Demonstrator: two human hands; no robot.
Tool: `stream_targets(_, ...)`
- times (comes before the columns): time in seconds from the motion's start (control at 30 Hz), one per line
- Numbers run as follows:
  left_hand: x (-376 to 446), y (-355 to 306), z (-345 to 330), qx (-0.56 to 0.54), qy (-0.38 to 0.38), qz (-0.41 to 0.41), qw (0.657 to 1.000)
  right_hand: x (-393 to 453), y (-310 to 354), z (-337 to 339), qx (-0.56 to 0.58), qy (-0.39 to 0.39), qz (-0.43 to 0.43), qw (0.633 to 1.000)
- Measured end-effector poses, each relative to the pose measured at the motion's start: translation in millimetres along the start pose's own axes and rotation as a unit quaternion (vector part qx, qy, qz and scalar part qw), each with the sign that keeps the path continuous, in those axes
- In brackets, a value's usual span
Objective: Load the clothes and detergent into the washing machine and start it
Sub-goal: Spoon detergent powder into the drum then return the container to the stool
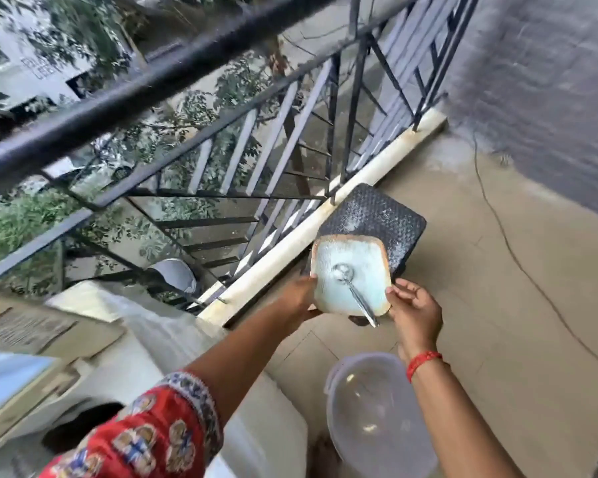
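Both hands (356, 301) grip a detergent tub (351, 276) above the tan balcony floor (497, 288), beside the railing (221, 160)

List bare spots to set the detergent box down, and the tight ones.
Free: the tiled floor right of the dark stool, out to the thin cable. The stool's far half is bare but dusted with powder. Crowded: near the detergent box with its spoon, the left hand, the right hand and the clear lid. The washing machine fills the left.
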State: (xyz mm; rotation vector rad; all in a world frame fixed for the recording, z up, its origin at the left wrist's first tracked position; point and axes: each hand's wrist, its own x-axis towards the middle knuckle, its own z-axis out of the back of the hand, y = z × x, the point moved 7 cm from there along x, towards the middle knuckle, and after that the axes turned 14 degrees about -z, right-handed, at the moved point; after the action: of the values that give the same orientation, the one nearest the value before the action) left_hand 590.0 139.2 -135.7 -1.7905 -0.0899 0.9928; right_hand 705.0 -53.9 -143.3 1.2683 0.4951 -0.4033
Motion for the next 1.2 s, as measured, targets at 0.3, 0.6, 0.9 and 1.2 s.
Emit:
stream_targets(0.3,154.2,48.5,-40.9,0.13,-0.074,0.031,0.988,134.4,-56.6,-20.0,0.096,-0.061,-0.049,0.992)
stream_targets(0.6,264.5,99.3,-78.8,0.247,-0.038,-0.005,0.968,238.5,-115.9,-30.9,0.114,-0.116,-0.07,0.984)
stream_targets(0.9,336.8,100.6,-79.2,0.361,-0.105,-0.08,0.923,299.2,-121.2,-57.3,0.072,-0.149,-0.023,0.986)
stream_targets(1.2,363.4,92.4,-84.5,0.43,-0.044,-0.114,0.894,314.5,-103.9,-76.7,0.006,-0.169,-0.012,0.986)
